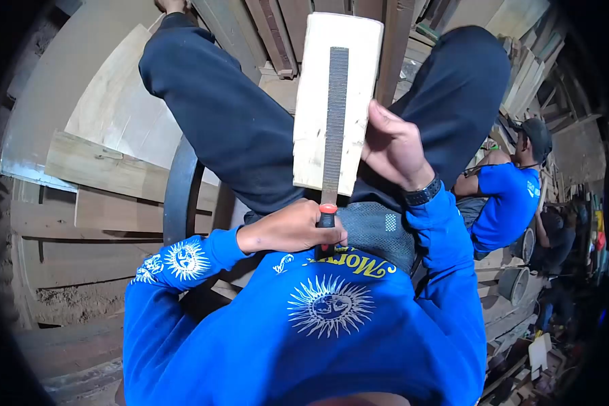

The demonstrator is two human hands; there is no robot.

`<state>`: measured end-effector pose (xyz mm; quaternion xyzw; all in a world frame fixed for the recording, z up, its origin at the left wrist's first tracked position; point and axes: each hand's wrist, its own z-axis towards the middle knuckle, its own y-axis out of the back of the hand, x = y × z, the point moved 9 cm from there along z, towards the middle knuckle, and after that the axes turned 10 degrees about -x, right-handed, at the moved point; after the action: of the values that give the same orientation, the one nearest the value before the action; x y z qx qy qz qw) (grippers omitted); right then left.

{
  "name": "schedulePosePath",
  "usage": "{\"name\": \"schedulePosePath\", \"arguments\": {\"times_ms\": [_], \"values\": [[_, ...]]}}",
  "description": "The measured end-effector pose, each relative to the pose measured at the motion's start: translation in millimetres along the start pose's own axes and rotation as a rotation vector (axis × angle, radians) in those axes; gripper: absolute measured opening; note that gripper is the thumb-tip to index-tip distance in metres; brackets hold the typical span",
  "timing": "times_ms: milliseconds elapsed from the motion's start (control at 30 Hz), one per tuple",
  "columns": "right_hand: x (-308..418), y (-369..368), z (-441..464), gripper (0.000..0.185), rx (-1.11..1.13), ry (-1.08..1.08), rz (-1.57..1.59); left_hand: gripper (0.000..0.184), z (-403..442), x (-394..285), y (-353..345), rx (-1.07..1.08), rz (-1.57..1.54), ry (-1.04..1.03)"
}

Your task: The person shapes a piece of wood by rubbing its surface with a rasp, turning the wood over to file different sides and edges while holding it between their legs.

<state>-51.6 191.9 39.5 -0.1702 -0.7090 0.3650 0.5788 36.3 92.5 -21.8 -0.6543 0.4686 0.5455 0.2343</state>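
1. The pale wood block [305, 101] stands between the knees, its long sides running away from the torso; what bears its lower end cannot be told.
2. The left hand [287, 229] is closed around the red-and-black handle [327, 210] of the rasp [335, 115]. A firm but unclenched grip, wrist in line with the blade, should steady the stroke.
3. The right hand [400, 150] is partly open at the block's right edge, some fingers hidden. It would brace best well behind that edge, clear of the teeth.
4. The blade lies over the block's face, crossing its near edge and stopping short of its far edge; full contact cannot be confirmed. Long, even pushes with light return strokes suit such coarse teeth.
5. Tilting the blade could gouge the face or round its edges, so level pressure matters.
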Motion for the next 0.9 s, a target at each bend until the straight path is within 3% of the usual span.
{"name": "schedulePosePath", "arguments": {"times_ms": [167,233,367,467,667,900], "values": [[17.3,5.1,0.4,0.046,-0.023,0.093,0.057,0.026,-1.4,-3.2,-1.7,0.01,-0.03,-0.037],[7.6,-5.0,-1.3,0.047,0.078,0.011,0.045,0.026,-1.3,-1.4,-3.0,0.004,-0.038,-0.042],[-19.1,6.3,-6.1,0.043,0.003,-0.151,-0.213,0.026,-2.5,1.0,-6.8,0.01,-0.027,0.008],[-8.9,4.0,-4.7,0.044,0.016,-0.088,-0.222,0.027,-3.4,-1.0,-3.6,-0.008,-0.043,0.025],[19.4,2.5,-2.0,0.046,0.061,0.069,0.08,0.03,-2.1,-4.5,-2.4,0.001,-0.04,-0.058],[-19.6,9.3,-1.9,0.044,0.01,-0.158,-0.197,0.027,-3.3,-7.0,-2.3,-0.028,-0.008,-0.071]]}}
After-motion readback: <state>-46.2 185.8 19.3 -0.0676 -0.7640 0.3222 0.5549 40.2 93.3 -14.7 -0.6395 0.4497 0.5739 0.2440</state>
